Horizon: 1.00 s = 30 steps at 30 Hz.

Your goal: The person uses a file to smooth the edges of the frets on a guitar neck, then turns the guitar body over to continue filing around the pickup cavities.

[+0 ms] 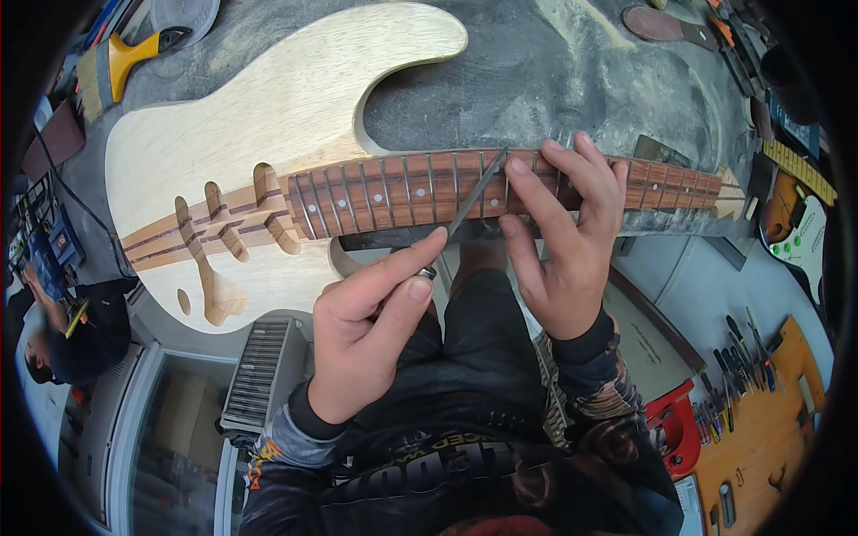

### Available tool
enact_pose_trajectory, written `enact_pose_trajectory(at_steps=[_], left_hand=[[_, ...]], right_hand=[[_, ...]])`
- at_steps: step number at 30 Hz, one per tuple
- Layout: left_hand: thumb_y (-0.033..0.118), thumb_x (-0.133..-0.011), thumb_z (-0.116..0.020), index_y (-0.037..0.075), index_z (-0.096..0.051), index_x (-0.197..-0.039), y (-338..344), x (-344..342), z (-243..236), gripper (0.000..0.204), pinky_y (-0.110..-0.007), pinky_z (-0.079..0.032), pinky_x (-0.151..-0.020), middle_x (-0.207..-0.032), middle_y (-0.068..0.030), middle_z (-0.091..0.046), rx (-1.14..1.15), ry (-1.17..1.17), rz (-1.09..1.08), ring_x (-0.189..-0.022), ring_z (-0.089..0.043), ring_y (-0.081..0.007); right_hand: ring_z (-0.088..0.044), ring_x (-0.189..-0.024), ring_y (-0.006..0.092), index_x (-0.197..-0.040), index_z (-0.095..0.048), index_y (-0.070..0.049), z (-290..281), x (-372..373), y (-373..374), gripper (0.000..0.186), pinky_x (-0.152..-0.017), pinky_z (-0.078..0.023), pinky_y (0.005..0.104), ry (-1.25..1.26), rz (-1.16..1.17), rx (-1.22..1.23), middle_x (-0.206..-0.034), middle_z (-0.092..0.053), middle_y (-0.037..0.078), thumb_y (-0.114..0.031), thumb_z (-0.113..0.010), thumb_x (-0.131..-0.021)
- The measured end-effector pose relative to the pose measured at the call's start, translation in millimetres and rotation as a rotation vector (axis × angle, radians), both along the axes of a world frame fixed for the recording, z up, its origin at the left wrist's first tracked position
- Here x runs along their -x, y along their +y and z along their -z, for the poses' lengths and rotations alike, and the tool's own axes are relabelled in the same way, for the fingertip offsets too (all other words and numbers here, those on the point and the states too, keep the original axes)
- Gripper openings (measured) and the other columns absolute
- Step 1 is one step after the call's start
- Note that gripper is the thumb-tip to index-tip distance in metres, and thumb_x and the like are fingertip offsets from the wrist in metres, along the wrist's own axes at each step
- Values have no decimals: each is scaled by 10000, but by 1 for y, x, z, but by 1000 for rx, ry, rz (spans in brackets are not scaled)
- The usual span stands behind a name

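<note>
An unfinished electric guitar body [268, 89] of pale wood lies on the bench, its carved pockets bare. From it a dark fretboard [393, 192] with metal frets and round inlay dots runs to the right. My left hand [371, 326] pinches a thin metal file [476, 195] between thumb and forefinger. The file slants across the frets, its tip near the fretboard's far edge. My right hand [572, 237] lies over the neck with fingers spread, the forefinger beside the file's tip. Most of the file's handle is hidden in my left hand.
A dusty dark bench [536, 80] carries the guitar. A yellow-handled brush [125, 67] lies far left. At right stand another guitar [800, 223] and a wooden tool board [760, 429] with several screwdrivers. Another person [80, 330] is at the left.
</note>
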State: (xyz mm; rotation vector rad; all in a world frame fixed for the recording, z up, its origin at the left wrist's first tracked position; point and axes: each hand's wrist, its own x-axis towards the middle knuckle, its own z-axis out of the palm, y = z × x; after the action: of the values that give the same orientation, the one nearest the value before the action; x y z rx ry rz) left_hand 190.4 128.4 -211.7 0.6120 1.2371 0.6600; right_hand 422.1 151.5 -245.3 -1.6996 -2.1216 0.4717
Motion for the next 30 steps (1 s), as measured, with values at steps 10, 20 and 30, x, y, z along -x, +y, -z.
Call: enact_pose_trajectory(at_steps=[10, 20, 30], left_hand=[[-13, -990, -682, 13, -699, -1420, 40, -20, 4, 432, -279, -471, -625, -937, -130, -741, -800, 786, 552, -666, -609, -93], [-32, -994, -676, -44, -687, -1403, 27, -20, -4, 409, -262, -535, -756, -1023, -149, -786, -315, 243, 207, -824, -694, -126], [30, -1067, -636, -41, -648, -1450, 11, -10, -1, 390, -196, -363, -616, -852, 31, -620, 12, -58, -139, -702, -482, -24]], right_hand=[[-499, -1450, 367, -1367, -749, -237, -2, 0, 3, 591, -1207, -299, 636, 39, 3, 34, -1455, -585, 89, -103, -853, -801], [-521, -1430, 403, -1356, -750, -201, -5, -7, 5, 595, -1186, -326, 634, 113, 31, 75, -1453, -584, 125, -84, -861, -783], [-508, -1432, 398, -1357, -750, -228, -5, -13, 8, 600, -1181, -324, 630, 52, -48, 73, -1438, -588, 116, -49, -812, -788]])
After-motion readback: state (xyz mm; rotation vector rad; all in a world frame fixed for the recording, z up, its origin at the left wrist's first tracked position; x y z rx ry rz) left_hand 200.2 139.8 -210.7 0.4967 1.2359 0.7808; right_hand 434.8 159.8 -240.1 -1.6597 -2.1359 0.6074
